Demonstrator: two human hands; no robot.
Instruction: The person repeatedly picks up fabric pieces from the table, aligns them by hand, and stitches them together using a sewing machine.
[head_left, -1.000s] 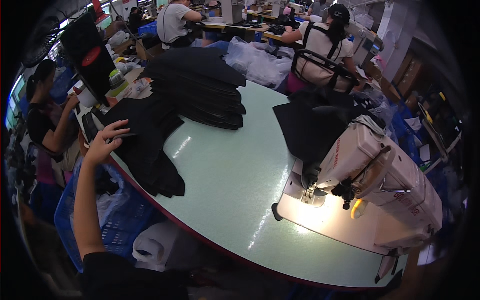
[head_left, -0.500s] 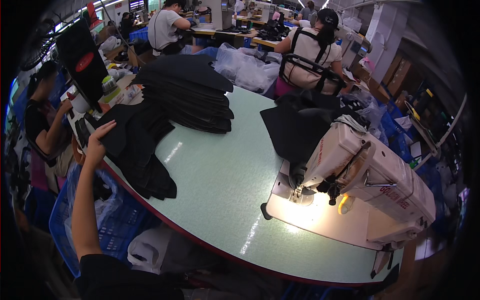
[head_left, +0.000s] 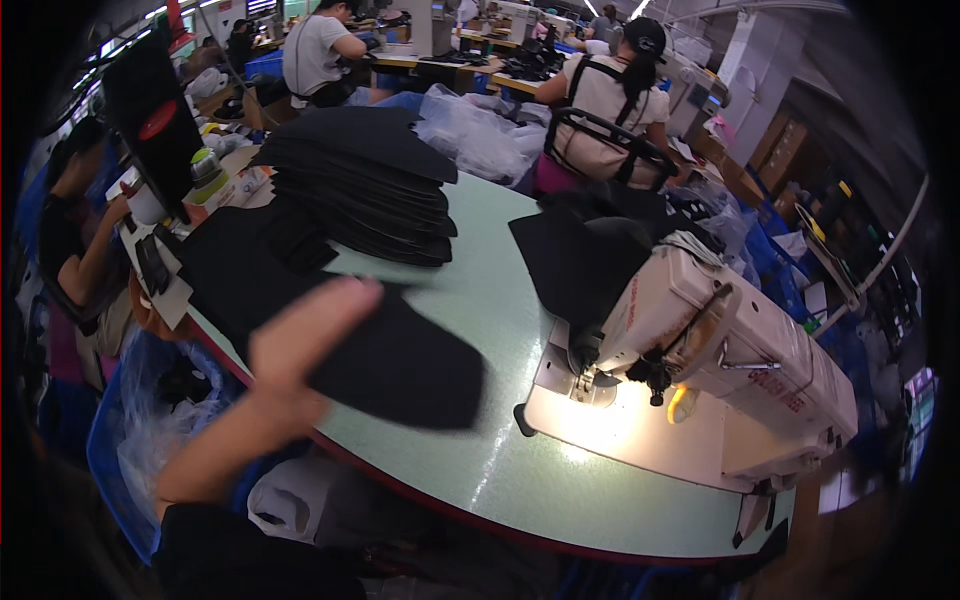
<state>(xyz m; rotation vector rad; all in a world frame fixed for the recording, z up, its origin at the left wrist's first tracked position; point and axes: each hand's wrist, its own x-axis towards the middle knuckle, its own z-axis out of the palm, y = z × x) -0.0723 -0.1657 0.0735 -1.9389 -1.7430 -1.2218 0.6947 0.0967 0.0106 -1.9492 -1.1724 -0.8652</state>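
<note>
Black, curved-edged flat sheet (head_left: 420, 365) is over the pale-green counter (head_left: 480, 250), apparently grasped by the blurred fingers of the left hand (head_left: 295, 350); right hand unseen. Pickup looks done; the sheet is apart from the white sewing machine (head_left: 755, 345), the thick stack of black pieces (head_left: 360, 195) untouched.

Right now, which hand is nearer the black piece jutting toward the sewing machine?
Left: the left hand, though blurred, is at the black piece, its grip apparently on the left part. The right hand isn't in view; its position can't be told.
</note>
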